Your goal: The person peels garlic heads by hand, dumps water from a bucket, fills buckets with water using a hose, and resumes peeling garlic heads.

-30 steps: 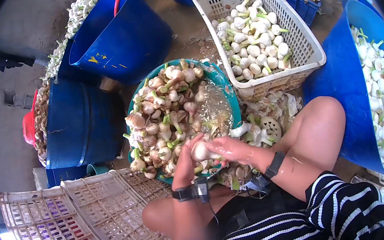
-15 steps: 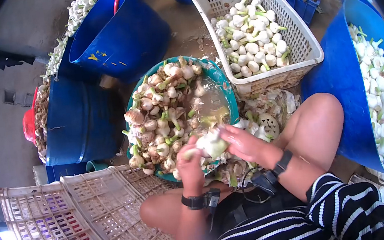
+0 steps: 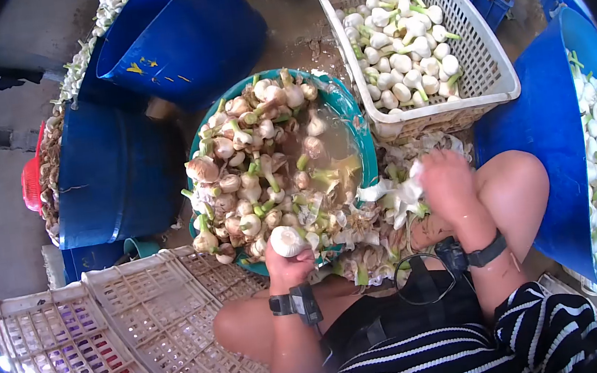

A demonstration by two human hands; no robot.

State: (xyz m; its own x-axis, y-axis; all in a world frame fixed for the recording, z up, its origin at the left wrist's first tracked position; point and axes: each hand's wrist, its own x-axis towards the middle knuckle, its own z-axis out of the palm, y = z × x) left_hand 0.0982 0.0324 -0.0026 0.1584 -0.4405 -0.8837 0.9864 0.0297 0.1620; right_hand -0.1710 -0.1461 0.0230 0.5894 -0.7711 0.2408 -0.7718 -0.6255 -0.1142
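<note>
My left hand [image 3: 287, 267] is wrapped round a white garlic bulb [image 3: 288, 241], its rounded root end facing up. Below and beyond it stands a green tub [image 3: 358, 117] of water, heaped on the left with unpeeled garlic [image 3: 232, 183] that has brown skins and green stems. To the right, my right hand [image 3: 448, 178] is slightly blurred, its fingers closed at a white piece of garlic skin [image 3: 415, 171]. Beneath that hand lie more white pieces and loose garlic peelings [image 3: 365, 256] between the tub and my legs.
A white crate [image 3: 501, 90] with clean garlic bulbs [image 3: 404, 49] stands beyond the tub. Blue barrels [image 3: 121, 177] flank the left; another blue barrel [image 3: 527, 123] of white garlic is at the right. A slatted plastic crate [image 3: 145, 329] lies by my left arm.
My hands have come apart. The left keeps the bulb and has moved slightly left; the right has swung away to the right, over the peelings. The camera view has shifted a little.
</note>
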